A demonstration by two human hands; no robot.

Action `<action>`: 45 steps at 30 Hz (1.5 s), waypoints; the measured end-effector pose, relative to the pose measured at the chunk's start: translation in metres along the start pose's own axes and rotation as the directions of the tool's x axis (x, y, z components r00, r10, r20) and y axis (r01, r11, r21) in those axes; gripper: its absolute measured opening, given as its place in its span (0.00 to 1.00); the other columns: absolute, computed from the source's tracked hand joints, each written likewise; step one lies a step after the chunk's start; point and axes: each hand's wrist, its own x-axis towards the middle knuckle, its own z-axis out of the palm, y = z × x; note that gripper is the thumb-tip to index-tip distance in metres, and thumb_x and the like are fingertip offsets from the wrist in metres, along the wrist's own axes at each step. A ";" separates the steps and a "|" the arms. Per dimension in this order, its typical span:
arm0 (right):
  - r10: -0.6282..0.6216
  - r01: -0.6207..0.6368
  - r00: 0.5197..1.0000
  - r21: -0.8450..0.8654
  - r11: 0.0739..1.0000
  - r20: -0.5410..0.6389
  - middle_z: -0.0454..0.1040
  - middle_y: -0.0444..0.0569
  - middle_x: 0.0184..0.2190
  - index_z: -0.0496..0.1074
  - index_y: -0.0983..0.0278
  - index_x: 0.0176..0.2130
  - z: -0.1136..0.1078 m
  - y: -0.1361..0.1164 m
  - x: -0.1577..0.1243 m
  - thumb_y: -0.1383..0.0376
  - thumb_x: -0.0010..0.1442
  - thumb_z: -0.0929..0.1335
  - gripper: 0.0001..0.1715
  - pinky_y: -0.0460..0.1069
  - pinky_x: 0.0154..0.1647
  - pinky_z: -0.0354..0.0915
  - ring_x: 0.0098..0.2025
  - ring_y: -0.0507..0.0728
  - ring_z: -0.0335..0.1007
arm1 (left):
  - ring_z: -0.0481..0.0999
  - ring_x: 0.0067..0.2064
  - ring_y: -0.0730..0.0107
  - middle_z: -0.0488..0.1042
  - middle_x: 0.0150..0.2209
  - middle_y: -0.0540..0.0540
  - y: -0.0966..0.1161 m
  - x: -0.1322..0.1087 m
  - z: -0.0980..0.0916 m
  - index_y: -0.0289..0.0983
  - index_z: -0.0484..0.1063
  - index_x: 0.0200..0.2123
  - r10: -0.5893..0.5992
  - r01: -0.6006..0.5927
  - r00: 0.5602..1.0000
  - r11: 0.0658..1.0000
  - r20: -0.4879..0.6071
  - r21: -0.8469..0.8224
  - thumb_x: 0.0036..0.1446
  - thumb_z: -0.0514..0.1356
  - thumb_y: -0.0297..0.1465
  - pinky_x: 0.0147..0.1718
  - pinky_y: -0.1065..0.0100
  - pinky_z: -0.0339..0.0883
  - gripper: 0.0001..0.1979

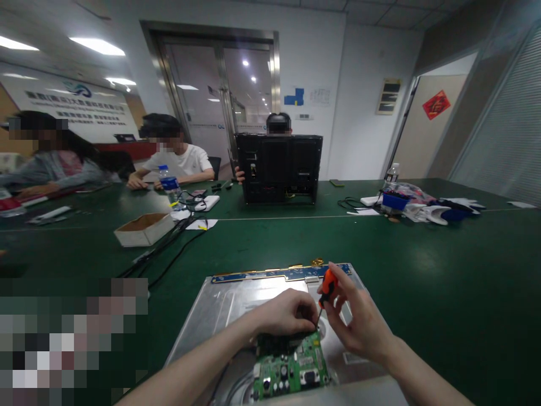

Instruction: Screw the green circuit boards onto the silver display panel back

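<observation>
My right hand (359,321) is closed around the orange and black handle of a screwdriver (328,286). The thin shaft points down to the upper right corner of a green circuit board (291,363). At that corner my left hand (287,313) has its fingers curled and pinched together beside the screwdriver's tip. Whatever is between those fingers is hidden. Under the board lies a silvery metal panel (220,307), and a narrow blue circuit strip (262,275) runs along its far edge.
An open cardboard box (146,230) and black cables (173,248) lie to the left. Across the green table (431,304), a person holds up a black panel (279,169). Two more people sit at the left. A blue tray (395,200) and plastic bags are at the right.
</observation>
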 end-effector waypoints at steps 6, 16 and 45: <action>0.011 -0.012 0.999 -0.037 0.999 -0.037 0.75 0.48 0.32 0.42 0.60 0.69 0.003 0.004 -0.004 0.73 0.62 0.62 0.42 0.46 0.22 0.71 0.25 0.53 0.72 | 0.69 0.29 0.73 0.70 0.26 0.53 0.001 -0.001 0.000 0.35 0.74 0.30 -0.010 0.010 1.000 1.000 -0.004 0.012 0.48 0.63 0.26 0.29 0.75 0.61 0.04; 0.014 -0.022 0.998 -0.118 0.993 -0.066 0.72 0.43 0.26 0.44 0.60 0.68 0.005 0.006 -0.004 0.68 0.65 0.63 0.38 0.45 0.19 0.68 0.20 0.52 0.68 | 0.69 0.31 0.72 0.72 0.28 0.53 0.000 -0.002 -0.001 0.37 0.76 0.32 -0.016 0.017 1.000 0.999 -0.010 0.052 0.47 0.63 0.26 0.31 0.74 0.61 0.06; 0.077 -0.078 0.997 -0.037 0.996 -0.023 0.75 0.49 0.34 0.43 0.60 0.68 0.003 0.004 -0.007 0.68 0.64 0.63 0.39 0.48 0.24 0.71 0.25 0.53 0.70 | 0.70 0.31 0.73 0.72 0.28 0.53 0.001 -0.003 -0.001 0.36 0.76 0.33 -0.011 0.012 1.000 0.999 -0.015 0.035 0.47 0.63 0.25 0.30 0.75 0.61 0.07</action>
